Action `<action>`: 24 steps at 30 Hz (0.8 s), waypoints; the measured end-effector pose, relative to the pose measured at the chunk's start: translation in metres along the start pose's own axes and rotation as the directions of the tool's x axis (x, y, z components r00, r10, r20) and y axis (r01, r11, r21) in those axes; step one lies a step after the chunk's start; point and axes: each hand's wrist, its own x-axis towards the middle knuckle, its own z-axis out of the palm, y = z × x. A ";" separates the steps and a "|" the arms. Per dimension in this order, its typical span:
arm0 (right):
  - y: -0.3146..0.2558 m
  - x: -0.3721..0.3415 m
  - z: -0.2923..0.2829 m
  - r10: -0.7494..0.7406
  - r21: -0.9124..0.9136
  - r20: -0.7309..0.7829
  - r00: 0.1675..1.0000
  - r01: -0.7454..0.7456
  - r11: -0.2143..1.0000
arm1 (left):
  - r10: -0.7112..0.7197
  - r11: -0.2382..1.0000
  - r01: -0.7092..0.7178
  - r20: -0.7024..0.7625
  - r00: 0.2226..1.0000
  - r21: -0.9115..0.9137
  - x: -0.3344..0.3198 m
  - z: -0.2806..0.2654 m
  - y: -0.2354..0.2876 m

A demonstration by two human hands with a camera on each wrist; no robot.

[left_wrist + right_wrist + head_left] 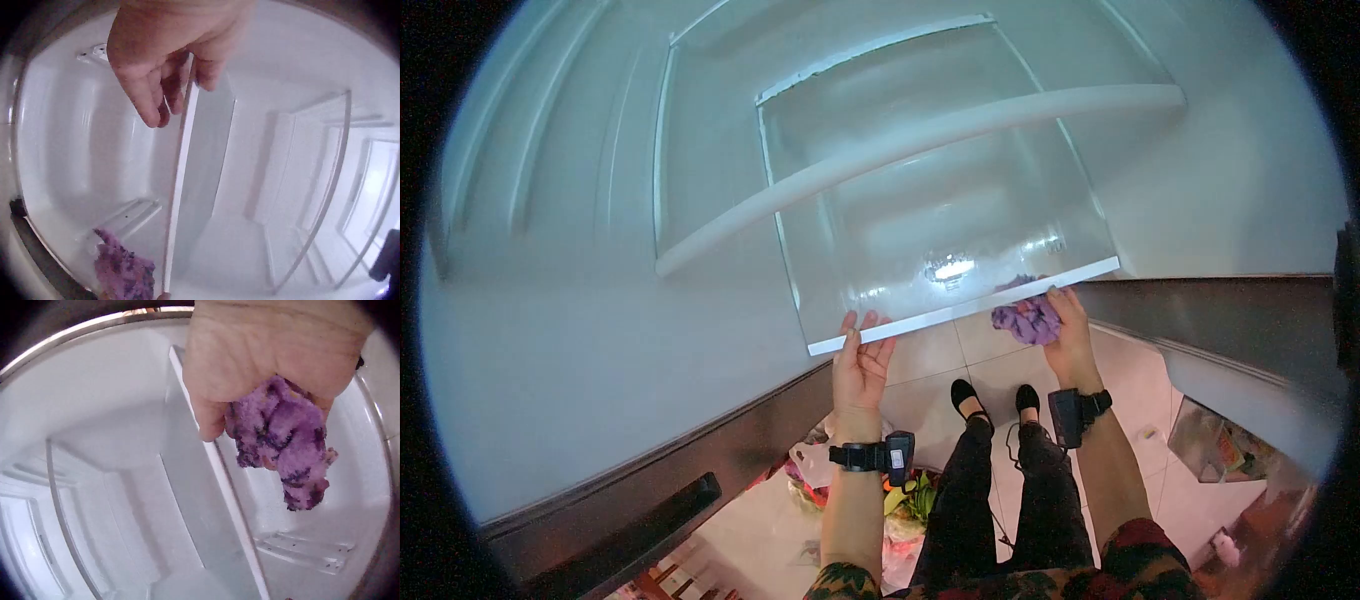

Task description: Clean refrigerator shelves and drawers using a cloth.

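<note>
see-through shelf (940, 220) lay slightly askew, its white edge strip at six o'clock, crumpled purple cloth (1030, 320) was at five

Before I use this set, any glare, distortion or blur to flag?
Head: bright glare on the glass shelf, cool cast up top against pinkish floor, black vignetted corners. Left wrist: far shelf edge bowed, far right washed out, image soft. Right wrist: grainy purple cloth, soft detail, pale washed-out area at far left, dark corners.
</note>
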 end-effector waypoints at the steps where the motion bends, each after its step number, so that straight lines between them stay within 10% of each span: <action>1: 0.003 -0.008 -0.009 0.003 -0.001 -0.010 1.000 -0.003 1.000 | -0.009 1.000 0.009 -0.005 1.000 0.002 -0.002 -0.003 -0.002; 8: 0.038 -0.052 -0.098 0.225 -0.484 -0.163 0.961 -0.276 0.830 | -0.120 0.979 0.125 -0.035 0.992 0.161 -0.032 -0.055 -0.032; 10: 0.039 -0.072 -0.128 0.324 -0.844 -0.141 0.936 -0.284 0.454 | -0.190 0.955 0.201 -0.070 0.979 0.217 -0.048 -0.076 -0.047; 17: 0.010 -0.154 -0.260 0.344 -0.944 -0.194 0.919 -0.271 0.190 | -0.247 0.759 0.382 -0.309 0.918 0.528 -0.121 -0.160 -0.082; 24: -0.054 -0.238 -0.333 0.184 -0.860 -0.398 0.899 -0.436 0.265 | -0.270 0.396 0.412 -0.324 0.907 0.821 -0.170 -0.194 -0.081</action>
